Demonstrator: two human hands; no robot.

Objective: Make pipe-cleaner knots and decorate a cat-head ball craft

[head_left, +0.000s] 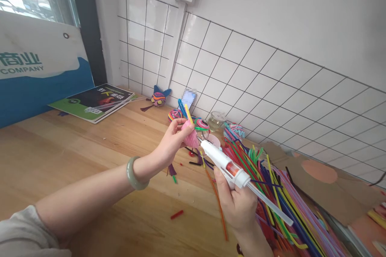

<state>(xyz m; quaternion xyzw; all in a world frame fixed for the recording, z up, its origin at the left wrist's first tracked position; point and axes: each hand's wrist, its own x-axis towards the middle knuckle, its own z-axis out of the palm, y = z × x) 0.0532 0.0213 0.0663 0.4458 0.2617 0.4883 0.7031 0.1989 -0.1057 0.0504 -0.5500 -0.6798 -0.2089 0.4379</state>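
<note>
**Glue gun held to a pink chenille piece above the bench**

The left hand (173,138) is raised above the middle of the wooden bench (75,148). Its fingers are pinched together on a small pink chenille piece (190,136), from which a yellow stem (188,113) projects upward. A pale green bangle (135,174) sits on the left wrist.

The right hand (237,202) is wrapped around the grip of a white glue gun (224,162), fingers closed on it. The gun is tilted, its nozzle pointing up and left; the nozzle tip is touching or just beside the lower edge of the pink piece, and which of the two cannot be told. A clear glue stick (271,204) projects from the rear of the gun, down and to the right.

Under and beside the right hand, a loose pile of chenille stems (280,192) in many colours lies along the right part of the bench, reaching toward the near right corner. An orange stem (218,204) lies apart from the pile, just left of the right hand. A short red offcut (176,214) lies on the bare wood nearer the front edge.

Along the far edge, against the tiled wall (241,72):
- a small striped figure with blue ears (159,97);
- coiled multicoloured stems (175,115);
- a small clear jar (216,120).

A booklet (95,101) lies flat near the far left corner. Brown card with pink patches (322,180) lies at the far right.
</note>
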